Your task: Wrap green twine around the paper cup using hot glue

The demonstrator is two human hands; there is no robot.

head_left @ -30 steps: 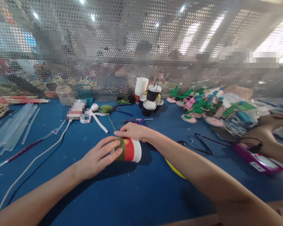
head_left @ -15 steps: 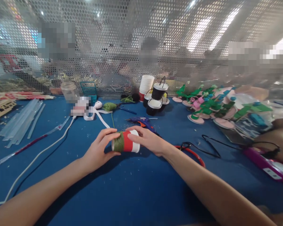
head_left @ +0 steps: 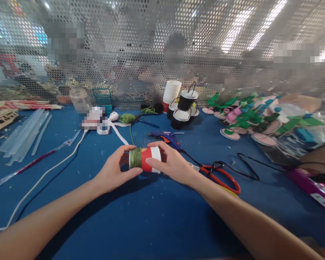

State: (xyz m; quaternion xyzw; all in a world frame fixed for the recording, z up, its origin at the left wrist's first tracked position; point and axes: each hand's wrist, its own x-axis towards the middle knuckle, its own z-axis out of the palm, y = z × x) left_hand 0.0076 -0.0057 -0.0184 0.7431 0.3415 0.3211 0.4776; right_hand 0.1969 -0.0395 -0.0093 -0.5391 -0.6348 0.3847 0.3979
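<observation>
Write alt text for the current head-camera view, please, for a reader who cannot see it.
A person's left hand and right hand hold a red-and-white cup sideways at a blue table, its left end wrapped in green yarn. Beyond it lie a yarn ball and a blue glue gun; a stack of cups stands farther back.

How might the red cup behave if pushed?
The red cup would probably roll, being round and turned on its side. It looks like paper, so likely light and easily dented. The green yarn around one end may add grip.
</observation>
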